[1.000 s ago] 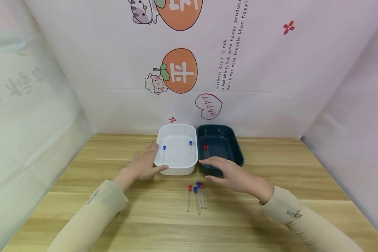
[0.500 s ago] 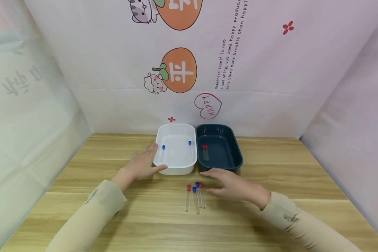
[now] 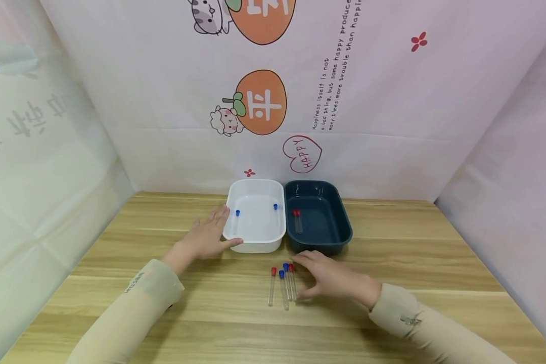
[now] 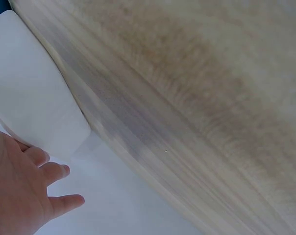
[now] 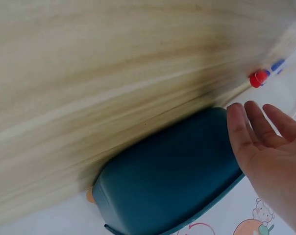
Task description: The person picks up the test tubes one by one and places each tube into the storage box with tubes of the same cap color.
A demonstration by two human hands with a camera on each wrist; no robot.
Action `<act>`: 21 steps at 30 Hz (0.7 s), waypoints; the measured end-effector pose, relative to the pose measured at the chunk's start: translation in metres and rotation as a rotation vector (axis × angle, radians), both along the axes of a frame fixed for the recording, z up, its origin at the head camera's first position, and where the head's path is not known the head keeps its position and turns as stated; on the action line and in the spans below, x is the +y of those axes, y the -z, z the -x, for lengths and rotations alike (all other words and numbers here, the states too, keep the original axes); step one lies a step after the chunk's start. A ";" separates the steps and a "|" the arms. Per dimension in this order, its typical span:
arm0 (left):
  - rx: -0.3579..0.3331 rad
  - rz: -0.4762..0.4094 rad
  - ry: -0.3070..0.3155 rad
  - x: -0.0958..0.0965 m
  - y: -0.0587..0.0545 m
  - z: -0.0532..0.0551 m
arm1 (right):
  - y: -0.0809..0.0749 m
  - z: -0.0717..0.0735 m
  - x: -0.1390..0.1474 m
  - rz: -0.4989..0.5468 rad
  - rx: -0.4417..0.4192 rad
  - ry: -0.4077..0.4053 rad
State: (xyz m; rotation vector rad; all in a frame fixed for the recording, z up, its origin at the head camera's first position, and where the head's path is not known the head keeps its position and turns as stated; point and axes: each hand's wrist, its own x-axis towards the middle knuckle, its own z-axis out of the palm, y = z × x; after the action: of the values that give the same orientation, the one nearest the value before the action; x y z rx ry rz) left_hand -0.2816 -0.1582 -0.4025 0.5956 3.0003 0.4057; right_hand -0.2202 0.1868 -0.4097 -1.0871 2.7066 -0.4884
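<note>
We see the right hand (image 3: 334, 275) now down from the dark tray (image 3: 320, 217) to the loose capped tubes (image 3: 284, 290) on the counter (image 3: 209, 313), thumb and fingers parted and holding nothing, so these four are within its reach. The left hand (image 3: 203, 238), fingers spread, stays against the white tray (image 3: 257, 222). Two red caps (image 3: 296, 213) show in the dark tray, two blue caps (image 3: 275, 207) in the white.

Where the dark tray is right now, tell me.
In the head view, the dark tray stands just right of the white tray, beyond the right hand.
</note>
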 end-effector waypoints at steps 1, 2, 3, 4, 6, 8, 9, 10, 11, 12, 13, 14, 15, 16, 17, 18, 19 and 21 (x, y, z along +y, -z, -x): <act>-0.001 -0.002 0.000 0.000 0.000 0.000 | 0.000 0.000 -0.001 -0.008 0.002 0.002; -0.002 -0.001 0.000 0.000 0.000 0.000 | 0.001 0.000 -0.002 -0.015 0.007 0.000; -0.003 -0.001 -0.001 0.000 0.000 0.000 | 0.001 0.000 -0.003 -0.019 0.010 -0.001; -0.003 -0.001 -0.002 0.000 0.000 0.000 | 0.001 0.000 -0.004 -0.023 0.011 -0.001; -0.004 -0.001 -0.003 0.000 0.000 0.000 | 0.001 0.000 -0.006 -0.030 0.006 0.004; -0.004 0.000 -0.004 0.000 0.000 0.000 | 0.001 0.000 -0.006 -0.045 0.000 0.013; -0.004 0.001 -0.004 0.000 0.000 0.000 | 0.001 0.000 -0.007 -0.053 -0.002 0.018; -0.004 0.001 -0.004 0.000 0.000 0.000 | 0.001 0.001 -0.007 -0.063 -0.005 0.022; -0.004 0.001 -0.003 0.000 0.000 0.000 | 0.002 0.001 -0.007 -0.070 -0.006 0.026; -0.004 0.001 -0.002 0.000 0.000 0.001 | 0.002 0.002 -0.008 -0.077 -0.008 0.028; -0.006 0.002 -0.002 0.000 0.000 0.000 | 0.002 0.002 -0.008 -0.080 -0.010 0.031; -0.008 0.001 -0.002 0.000 0.000 0.000 | 0.003 0.002 -0.008 -0.085 -0.013 0.032; -0.009 0.002 -0.002 -0.001 -0.001 0.000 | 0.003 0.002 -0.008 -0.087 -0.013 0.032; -0.009 0.001 -0.001 -0.001 -0.001 0.000 | 0.003 0.003 -0.008 -0.087 -0.015 0.033; -0.010 0.003 0.000 -0.001 -0.001 0.000 | 0.003 0.003 -0.008 -0.089 -0.017 0.033; -0.010 0.004 0.000 -0.001 -0.001 0.000 | 0.003 0.003 -0.008 -0.093 -0.018 0.032; -0.011 0.004 0.000 -0.001 -0.001 -0.001 | 0.003 0.003 -0.008 -0.095 -0.019 0.030; -0.008 0.004 0.001 -0.001 0.000 0.000 | 0.004 0.003 -0.009 -0.102 -0.021 0.026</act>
State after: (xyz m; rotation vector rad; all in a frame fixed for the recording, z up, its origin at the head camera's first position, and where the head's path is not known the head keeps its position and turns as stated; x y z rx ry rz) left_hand -0.2817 -0.1591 -0.4026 0.5936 2.9927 0.4011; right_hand -0.2236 0.1781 -0.4136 -1.0165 2.6978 -0.3591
